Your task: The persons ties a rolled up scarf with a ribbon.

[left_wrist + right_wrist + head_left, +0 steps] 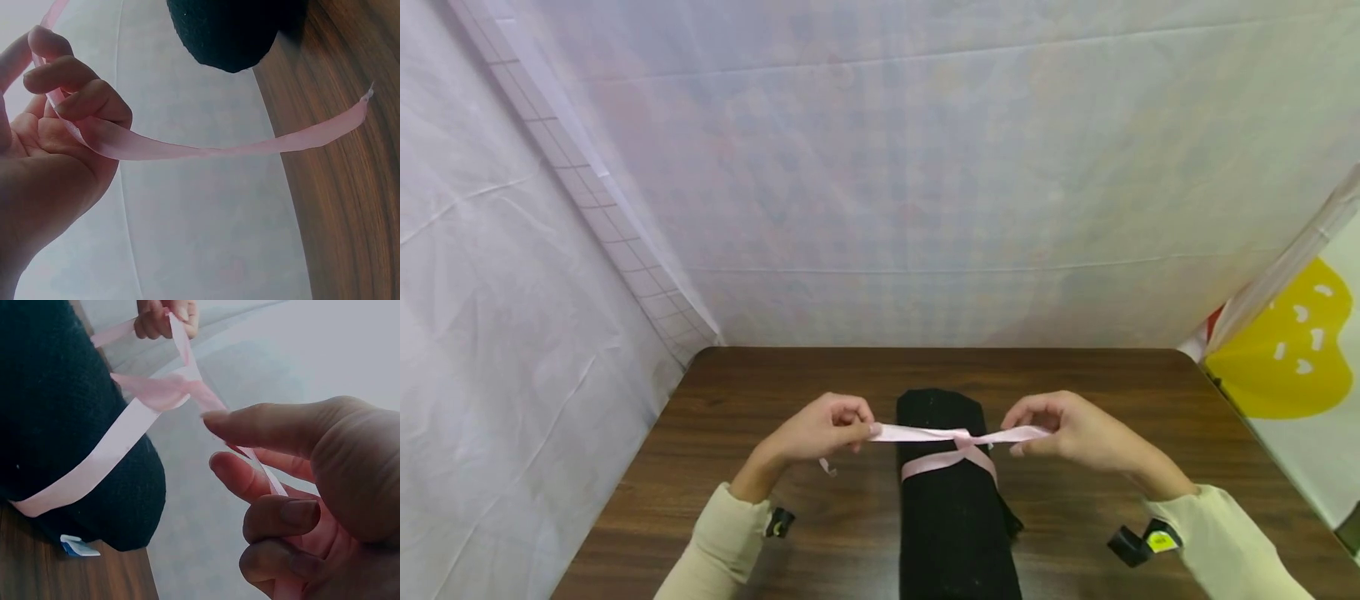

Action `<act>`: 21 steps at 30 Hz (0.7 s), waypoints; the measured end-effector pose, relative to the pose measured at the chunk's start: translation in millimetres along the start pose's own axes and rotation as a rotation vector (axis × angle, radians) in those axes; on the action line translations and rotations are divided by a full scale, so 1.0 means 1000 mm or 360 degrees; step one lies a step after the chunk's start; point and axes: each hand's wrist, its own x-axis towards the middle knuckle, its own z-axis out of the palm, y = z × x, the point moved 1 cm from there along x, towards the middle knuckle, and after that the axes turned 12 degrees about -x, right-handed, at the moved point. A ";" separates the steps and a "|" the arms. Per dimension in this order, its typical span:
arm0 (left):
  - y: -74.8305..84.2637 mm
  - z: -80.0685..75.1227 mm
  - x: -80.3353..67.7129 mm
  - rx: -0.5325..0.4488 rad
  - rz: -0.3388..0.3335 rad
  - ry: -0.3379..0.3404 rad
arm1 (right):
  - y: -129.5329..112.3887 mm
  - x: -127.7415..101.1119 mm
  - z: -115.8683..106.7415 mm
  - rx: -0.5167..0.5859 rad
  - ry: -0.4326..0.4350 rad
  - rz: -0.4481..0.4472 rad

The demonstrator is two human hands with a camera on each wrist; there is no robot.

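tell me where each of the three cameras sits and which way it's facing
Head: worn on the head, looking forward and down at the table; shows both forearms, left hand and right hand pulling a pink ribbon around a black fabric roll.
Left wrist: by the left palm, looking across it to the ribbon's loose end.
Right wrist: behind the right fingers, looking toward the knot and the left hand.
All three share ribbon and roll.
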 end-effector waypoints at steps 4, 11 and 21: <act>-0.001 -0.002 -0.001 0.0026 -0.0003 0.0022 | 0.000 0.000 0.001 -0.0052 -0.0025 0.0030; -0.003 -0.004 -0.002 0.0040 -0.0031 0.0040 | 0.001 -0.001 -0.001 -0.0121 -0.0035 0.0081; -0.007 -0.008 -0.004 0.0045 -0.0031 0.0041 | 0.003 -0.005 -0.005 0.0150 -0.0195 0.0217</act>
